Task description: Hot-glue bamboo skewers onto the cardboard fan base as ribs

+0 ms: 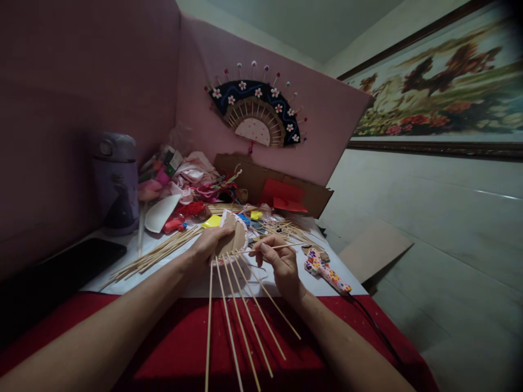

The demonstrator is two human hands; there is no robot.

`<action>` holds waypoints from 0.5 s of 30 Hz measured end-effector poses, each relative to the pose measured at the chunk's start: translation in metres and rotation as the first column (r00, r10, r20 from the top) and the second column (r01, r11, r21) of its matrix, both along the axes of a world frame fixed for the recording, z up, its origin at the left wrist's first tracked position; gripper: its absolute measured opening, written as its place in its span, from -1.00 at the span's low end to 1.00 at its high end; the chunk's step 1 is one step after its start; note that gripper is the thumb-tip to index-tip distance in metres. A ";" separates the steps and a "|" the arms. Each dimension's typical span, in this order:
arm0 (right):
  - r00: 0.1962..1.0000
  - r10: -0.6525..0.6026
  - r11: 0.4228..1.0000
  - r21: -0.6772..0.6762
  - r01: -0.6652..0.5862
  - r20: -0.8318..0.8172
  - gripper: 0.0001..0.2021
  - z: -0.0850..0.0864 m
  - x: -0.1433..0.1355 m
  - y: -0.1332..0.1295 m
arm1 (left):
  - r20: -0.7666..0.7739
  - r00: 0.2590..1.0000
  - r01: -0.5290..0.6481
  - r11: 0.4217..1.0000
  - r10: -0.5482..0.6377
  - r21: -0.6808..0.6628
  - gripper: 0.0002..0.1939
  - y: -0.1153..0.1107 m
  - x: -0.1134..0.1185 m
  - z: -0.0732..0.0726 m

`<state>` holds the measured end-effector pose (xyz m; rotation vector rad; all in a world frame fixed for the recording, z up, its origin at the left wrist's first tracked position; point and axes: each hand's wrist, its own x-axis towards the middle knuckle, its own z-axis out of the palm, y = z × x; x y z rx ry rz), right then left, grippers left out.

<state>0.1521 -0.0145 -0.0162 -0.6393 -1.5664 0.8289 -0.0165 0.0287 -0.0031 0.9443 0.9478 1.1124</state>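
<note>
My left hand (210, 243) grips a half-round cardboard piece (236, 233) by its left side, thumb on top. Its curved rim has a pale patterned edging. Several thin wooden sticks (241, 318) fan out toward me from the cardboard's near edge. Between the thumb and fingers of my right hand (280, 260) lies another wooden stick (281, 247), roughly level, its left end at the cardboard's near edge. Right of that hand, a flower-patterned glue gun (327, 270) rests on the white sheet, its cord trailing toward me.
Loose sticks (157, 257) lie at left on the white sheet (192, 287), over a red cloth (171, 321). A purple bottle (117, 185) and a black phone-like slab (100, 256) stand and lie at left. Behind are craft scraps; a decorated fan (253, 111) hangs on the pink panel.
</note>
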 end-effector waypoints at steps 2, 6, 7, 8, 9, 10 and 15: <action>1.000 0.002 1.000 -0.001 -0.002 0.008 -0.86 0.000 0.000 0.000 | -0.004 1.000 -0.003 1.000 0.003 0.007 -0.79 0.000 0.000 -0.001; 1.000 -0.005 1.000 -0.005 0.005 0.029 -0.85 -0.001 0.001 0.000 | -0.011 1.000 -0.010 1.000 0.010 0.000 -0.79 -0.002 0.001 0.001; 1.000 -0.005 1.000 -0.007 0.006 0.031 -0.85 -0.001 0.001 0.000 | -0.011 1.000 -0.013 1.000 0.013 0.001 -0.79 -0.003 0.001 0.002; 1.000 -0.006 1.000 -0.010 0.006 0.029 -0.85 -0.001 0.001 0.000 | -0.010 1.000 -0.014 1.000 0.014 0.001 -0.80 -0.004 0.001 0.002; 1.000 -0.005 1.000 -0.011 0.005 0.026 -0.85 -0.001 0.000 0.001 | -0.010 1.000 -0.014 1.000 0.014 0.003 -0.79 -0.004 0.001 0.002; 1.000 -0.003 1.000 -0.012 0.003 0.026 -0.84 -0.001 0.000 0.001 | -0.009 1.000 -0.015 1.000 0.015 0.005 -0.79 -0.004 0.001 0.002; 1.000 0.000 1.000 -0.008 0.001 0.019 -0.83 0.000 -0.001 0.001 | -0.010 1.000 -0.016 0.999 0.017 0.029 -0.76 0.000 0.000 -0.002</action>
